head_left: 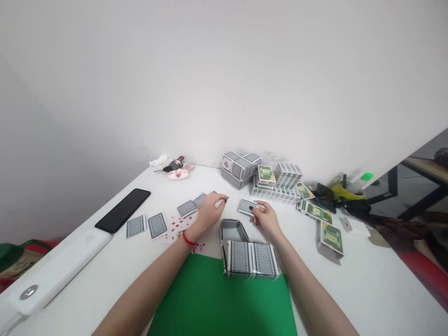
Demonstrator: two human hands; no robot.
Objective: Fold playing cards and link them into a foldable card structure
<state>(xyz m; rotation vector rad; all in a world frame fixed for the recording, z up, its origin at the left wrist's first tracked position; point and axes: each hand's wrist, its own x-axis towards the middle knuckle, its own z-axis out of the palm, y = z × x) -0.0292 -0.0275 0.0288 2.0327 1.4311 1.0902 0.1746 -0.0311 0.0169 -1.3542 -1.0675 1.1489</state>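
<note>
My right hand (266, 217) pinches a grey-backed playing card (246, 206), held face down just above the table, with the thumb on top. To its left, my left hand (211, 211), with a red string on the wrist, has its fingers curled together; what they hold, if anything, is hidden. Beside that hand lie grey-backed playing cards (186, 208) in a row. Between my forearms stands an L-shaped box built from playing cards (252, 258), its upper-left part an open hollow. Below the left wrist, red-suited cards (177, 225) lie face up, partly covered by the arm.
A green mat (227, 303) lies at the front. At the back stand a block of joined cards (240, 169) and a card structure (276, 192) with a green card box (266, 174) on it. A black phone (123, 210) and white device (59, 270) lie left; another card box (331, 239) sits right.
</note>
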